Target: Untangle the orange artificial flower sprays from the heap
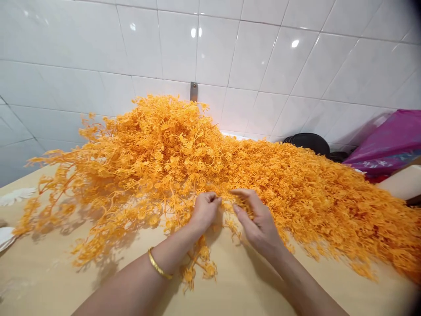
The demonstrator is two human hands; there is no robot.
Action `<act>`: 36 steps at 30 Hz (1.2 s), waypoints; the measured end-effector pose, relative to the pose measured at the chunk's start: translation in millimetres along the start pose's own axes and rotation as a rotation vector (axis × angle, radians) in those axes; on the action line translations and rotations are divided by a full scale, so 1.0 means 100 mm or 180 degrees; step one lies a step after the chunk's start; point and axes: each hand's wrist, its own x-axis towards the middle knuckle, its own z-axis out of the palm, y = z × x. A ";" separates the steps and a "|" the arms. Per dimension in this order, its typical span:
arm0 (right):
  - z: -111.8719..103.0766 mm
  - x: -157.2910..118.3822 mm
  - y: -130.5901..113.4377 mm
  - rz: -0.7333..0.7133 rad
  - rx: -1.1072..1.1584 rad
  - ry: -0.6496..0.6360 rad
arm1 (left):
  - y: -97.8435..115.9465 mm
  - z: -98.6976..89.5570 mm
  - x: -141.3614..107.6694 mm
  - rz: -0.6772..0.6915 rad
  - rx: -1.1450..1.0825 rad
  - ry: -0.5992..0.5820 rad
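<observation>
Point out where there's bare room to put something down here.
Bare tabletop shows at near left, between the orange sprigs and left forearm; right of the right forearm, in front of the sprigs; and between both forearms. It's crowded farther back, where the sprigs heap toward the tiled wall.

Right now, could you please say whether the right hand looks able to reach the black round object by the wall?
Probably not directly: the heap of orange sprigs lies between the right hand and the black round object, so reaching over seems needed.
</observation>
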 end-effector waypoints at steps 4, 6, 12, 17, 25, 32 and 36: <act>-0.11 0.09 0.13 -0.0084 -0.0640 0.0973 | 0.10 -0.11 0.02 -0.0166 -0.0140 0.0089; -0.12 0.14 0.28 -0.0097 -0.1229 0.0951 | 0.19 -0.15 -0.01 -0.0170 -0.0338 -0.0275; -0.07 0.13 0.25 -0.0487 -0.0516 0.0424 | 0.57 -0.26 -0.05 -0.0230 -0.0847 -0.0966; 0.17 0.01 0.07 -0.0039 0.0439 -0.1042 | 0.86 -0.26 -0.04 0.0037 -0.0353 -0.1158; 0.19 0.01 0.14 0.0608 0.1523 -0.1489 | 0.87 -0.33 -0.21 0.1397 0.1892 -0.0512; -0.04 0.07 0.13 0.0235 0.1241 -0.1576 | 0.35 -1.15 -0.15 0.1996 0.4468 -0.0372; -0.14 0.07 0.06 0.0173 0.0990 -0.1154 | 0.23 -1.36 -0.07 0.1939 0.4735 -0.0334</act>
